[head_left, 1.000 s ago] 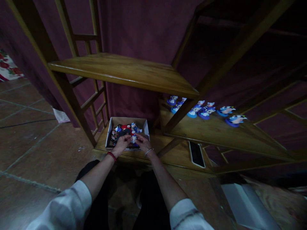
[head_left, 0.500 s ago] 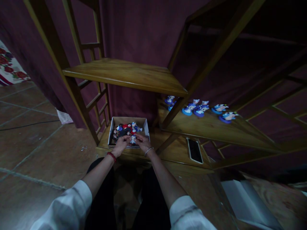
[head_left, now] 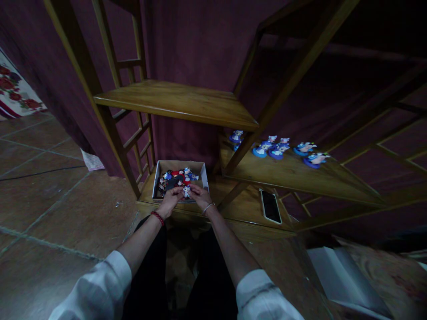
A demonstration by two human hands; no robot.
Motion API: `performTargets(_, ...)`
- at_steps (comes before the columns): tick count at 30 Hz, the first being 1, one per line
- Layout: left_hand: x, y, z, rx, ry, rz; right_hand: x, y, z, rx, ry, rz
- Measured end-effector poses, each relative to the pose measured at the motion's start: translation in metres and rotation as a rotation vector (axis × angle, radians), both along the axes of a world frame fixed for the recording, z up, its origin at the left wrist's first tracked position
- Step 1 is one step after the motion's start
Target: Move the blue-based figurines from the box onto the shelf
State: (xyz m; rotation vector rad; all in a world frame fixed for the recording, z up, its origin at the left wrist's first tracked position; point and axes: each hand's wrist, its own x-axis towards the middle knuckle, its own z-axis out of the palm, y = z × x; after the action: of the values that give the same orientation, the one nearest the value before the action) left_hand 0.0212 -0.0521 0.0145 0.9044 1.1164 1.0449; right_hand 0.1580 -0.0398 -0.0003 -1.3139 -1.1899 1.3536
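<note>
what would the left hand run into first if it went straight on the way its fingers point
The left hand would meet the small figurine at its fingertips first, then probably the right hand; depth is unclear.

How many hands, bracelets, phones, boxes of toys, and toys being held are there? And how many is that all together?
Hands: 2 (left hand and right hand)
Bracelets: 2 (red bracelet and pale bracelet)
Phones: 1 (dark-screened phone)
Boxes of toys: 1 (open box)
Toys held: 1 (small figurine)
Total: 7
</note>
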Motion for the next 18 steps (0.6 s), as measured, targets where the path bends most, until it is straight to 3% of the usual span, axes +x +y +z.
performTargets(3,-0.0002,-0.0034,-0.0021,0.008,-0.109,-0.018,-0.0004,-0.0023,0.0022,-0.013,-0.003,-0.001)
performTargets(18,0.0084,-0.0093,-0.0063,-0.036,-0.239,0.067,0.0043,-0.0067,0.0011,-0.006,0.033,0.001)
